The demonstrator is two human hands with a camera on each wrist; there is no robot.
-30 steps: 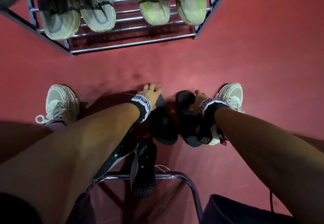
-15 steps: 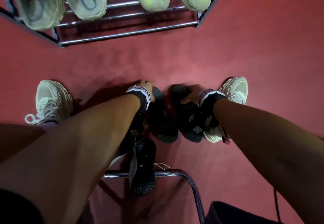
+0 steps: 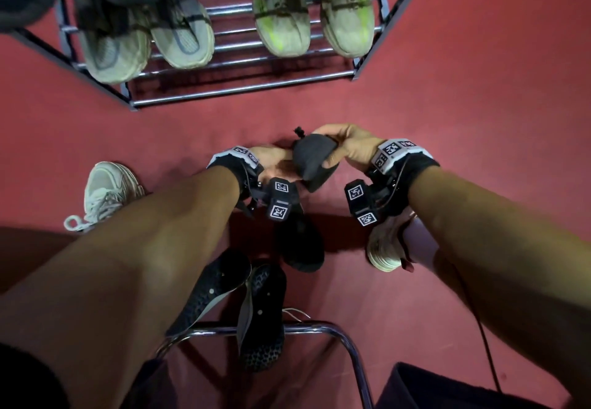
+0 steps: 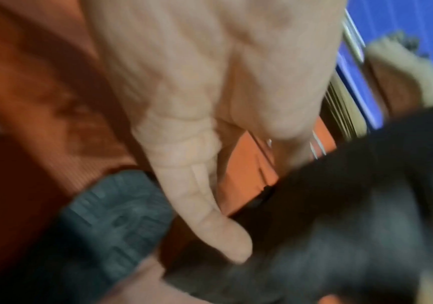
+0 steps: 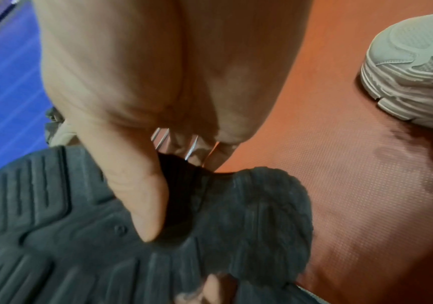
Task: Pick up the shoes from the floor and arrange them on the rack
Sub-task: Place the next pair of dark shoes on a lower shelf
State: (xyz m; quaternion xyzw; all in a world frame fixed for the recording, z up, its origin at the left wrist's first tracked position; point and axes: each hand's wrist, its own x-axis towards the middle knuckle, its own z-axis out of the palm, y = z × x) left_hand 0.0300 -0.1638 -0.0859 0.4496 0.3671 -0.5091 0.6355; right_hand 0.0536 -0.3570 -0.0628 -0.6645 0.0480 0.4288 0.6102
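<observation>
A black shoe [image 3: 315, 159] hangs above the red floor, below the metal rack [image 3: 243, 88]. My right hand [image 3: 343, 146] grips its right side; in the right wrist view the thumb [image 5: 137, 195] presses black fabric beside the ridged sole [image 5: 41, 236]. My left hand [image 3: 275, 160] holds the shoe's left side, and in the blurred left wrist view its thumb [image 4: 210, 216] lies against the black shoe [image 4: 340, 226], with the fingers hidden. A second black shoe [image 3: 300, 248] lies on the floor under my left wrist.
The rack carries a grey-white pair [image 3: 182, 40] on the left and a green-yellow pair [image 3: 348, 18] on the right. My feet wear white sneakers [image 3: 105, 191]. Two black soles [image 3: 262, 312] lie by a chrome chair frame [image 3: 319, 325] close to me.
Both hands have come up off the floor and together, lifting one black shoe. The other black shoe stays on the floor.
</observation>
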